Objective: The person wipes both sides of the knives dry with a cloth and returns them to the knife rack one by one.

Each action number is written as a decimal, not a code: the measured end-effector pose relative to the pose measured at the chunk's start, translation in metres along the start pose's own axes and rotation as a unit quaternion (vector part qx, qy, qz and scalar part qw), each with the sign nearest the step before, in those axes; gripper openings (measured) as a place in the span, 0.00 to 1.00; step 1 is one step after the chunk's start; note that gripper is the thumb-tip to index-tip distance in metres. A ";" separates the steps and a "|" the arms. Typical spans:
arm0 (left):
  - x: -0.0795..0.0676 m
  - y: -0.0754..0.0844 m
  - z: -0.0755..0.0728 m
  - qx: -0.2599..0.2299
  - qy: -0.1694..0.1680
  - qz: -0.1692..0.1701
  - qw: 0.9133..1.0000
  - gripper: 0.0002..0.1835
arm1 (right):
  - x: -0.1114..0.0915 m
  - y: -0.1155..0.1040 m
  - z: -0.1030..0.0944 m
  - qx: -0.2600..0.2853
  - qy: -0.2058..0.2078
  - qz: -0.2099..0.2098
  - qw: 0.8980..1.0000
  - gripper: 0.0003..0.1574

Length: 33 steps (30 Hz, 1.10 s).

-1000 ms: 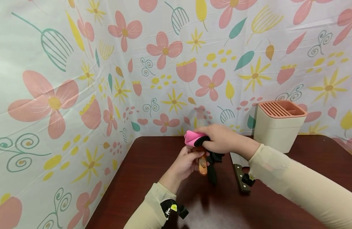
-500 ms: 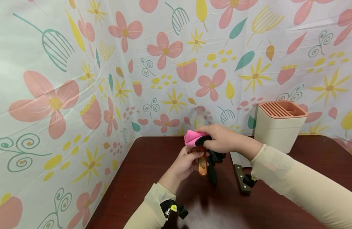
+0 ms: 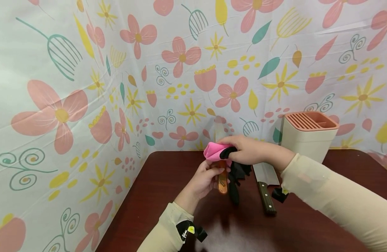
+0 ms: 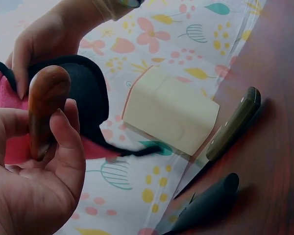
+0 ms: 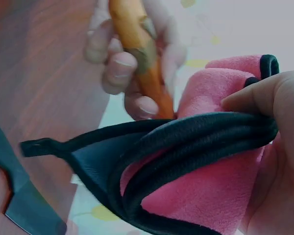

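My left hand grips the orange-brown wooden handle of a knife held upright above the table. Its pale blade rises above a pink cloth with black edging. My right hand holds this folded cloth around the blade, just above the left fingers. In the right wrist view, the cloth hangs in folds from my thumb and fingers, hiding the blade. The left wrist view shows the handle pinched between left thumb and fingers, the cloth behind it.
On the dark red-brown table lie a cleaver with a riveted wooden handle and a black knife. A cream knife block with a slotted orange top stands at the back right. Flower-patterned fabric hangs behind and at left.
My right hand has shifted slightly right with the cloth, and its black edge hangs lower. More of the cleaver shows. My left hand keeps its hold on the handle, nearly still.
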<state>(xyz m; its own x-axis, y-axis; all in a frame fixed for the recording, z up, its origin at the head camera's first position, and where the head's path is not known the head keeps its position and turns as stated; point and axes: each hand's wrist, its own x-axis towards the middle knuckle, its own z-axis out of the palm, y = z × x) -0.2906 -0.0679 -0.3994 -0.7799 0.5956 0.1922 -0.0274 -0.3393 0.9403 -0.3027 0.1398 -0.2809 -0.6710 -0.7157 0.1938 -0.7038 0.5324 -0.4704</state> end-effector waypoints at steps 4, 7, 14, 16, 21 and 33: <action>0.001 0.000 -0.001 0.010 0.011 -0.008 1.000 0.25 | 0.001 -0.002 -0.014 -0.028 0.006 0.021 0.999 0.27; 0.001 0.000 -0.001 0.006 0.021 -0.013 1.000 0.26 | 0.004 -0.004 -0.026 -0.060 0.018 0.034 0.997 0.29; 0.002 -0.002 -0.002 0.004 0.034 -0.023 0.999 0.23 | 0.019 -0.004 -0.059 -0.126 0.050 0.044 0.990 0.31; 0.002 -0.002 -0.001 0.004 0.036 -0.025 0.999 0.23 | 0.026 0.000 -0.066 -0.137 0.062 0.049 0.987 0.31; 0.003 -0.003 0.000 0.008 0.037 -0.026 0.999 0.23 | 0.042 0.012 -0.077 -0.181 0.103 0.034 0.977 0.36; 0.001 0.001 0.006 0.017 0.036 -0.031 0.999 0.22 | 0.065 0.048 -0.053 -0.256 0.176 0.067 0.948 0.30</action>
<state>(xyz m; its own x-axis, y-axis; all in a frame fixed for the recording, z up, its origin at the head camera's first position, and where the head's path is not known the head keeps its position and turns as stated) -0.2878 -0.0628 -0.3964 -0.8206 0.5602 0.1129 -0.0577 -0.2778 0.9589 -0.3922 0.1429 -0.2453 -0.7352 -0.4789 0.4798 -0.5675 0.8219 -0.0493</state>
